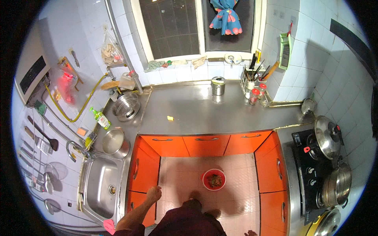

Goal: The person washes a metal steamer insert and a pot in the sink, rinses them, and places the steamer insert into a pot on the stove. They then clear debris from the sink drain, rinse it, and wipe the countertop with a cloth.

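Note:
My left hand [154, 193] hangs beside the orange cabinet doors under the sink counter. Its fingers look curled together, and nothing shows in them. Only a small part of my right hand [251, 233] appears at the bottom edge, dark and cut off by the picture. Ahead of my feet, a red plastic basin [203, 180] with a pale rim stands on the tiled floor [236, 169], holding greenish-brown scraps. A small yellow piece [170, 118] lies on the steel countertop [189, 106] in front of me.
To the left are a steel sink [102, 183], a steel pot [113, 142], a pump bottle [101, 118] and a glass lid [126, 106]. A metal canister [218, 88] and red-lidded jars [254, 97] stand at the back. A gas stove [308, 174] with lidded pans is right.

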The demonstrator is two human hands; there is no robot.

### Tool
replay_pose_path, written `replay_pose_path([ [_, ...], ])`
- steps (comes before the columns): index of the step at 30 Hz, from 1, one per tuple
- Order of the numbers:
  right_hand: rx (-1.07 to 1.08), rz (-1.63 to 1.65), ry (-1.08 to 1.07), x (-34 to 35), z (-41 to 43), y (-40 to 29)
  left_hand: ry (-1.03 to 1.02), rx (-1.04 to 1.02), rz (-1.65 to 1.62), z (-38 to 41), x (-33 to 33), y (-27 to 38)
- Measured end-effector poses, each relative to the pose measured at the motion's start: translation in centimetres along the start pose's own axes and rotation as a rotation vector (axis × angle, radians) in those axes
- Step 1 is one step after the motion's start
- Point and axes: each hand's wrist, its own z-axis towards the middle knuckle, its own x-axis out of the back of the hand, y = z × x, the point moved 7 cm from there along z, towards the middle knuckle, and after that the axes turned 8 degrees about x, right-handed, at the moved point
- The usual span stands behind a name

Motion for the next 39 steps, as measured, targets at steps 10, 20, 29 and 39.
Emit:
replay_pose_path([
  [10,0.089,-0.052,-0.097,-11.0,-4.5,0.0,0.541,-0.16,-0.179,15.1,26.8,8.8],
  [20,-0.165,-0.25,0.049,-19.2,-18.1,4.5,0.499,0.122,0.335,43.7,37.8,2.1],
  [29,-0.038,-0.317,-0.071,-24.9,-18.9,0.2,0.048,0.317,0.425,52.5,33.4,-4.1],
  [39,-0.074,-0.482,-0.123,-27.0,-13.9,-3.5,0.645,0.139,0.143,46.7,36.3,-6.1],
])
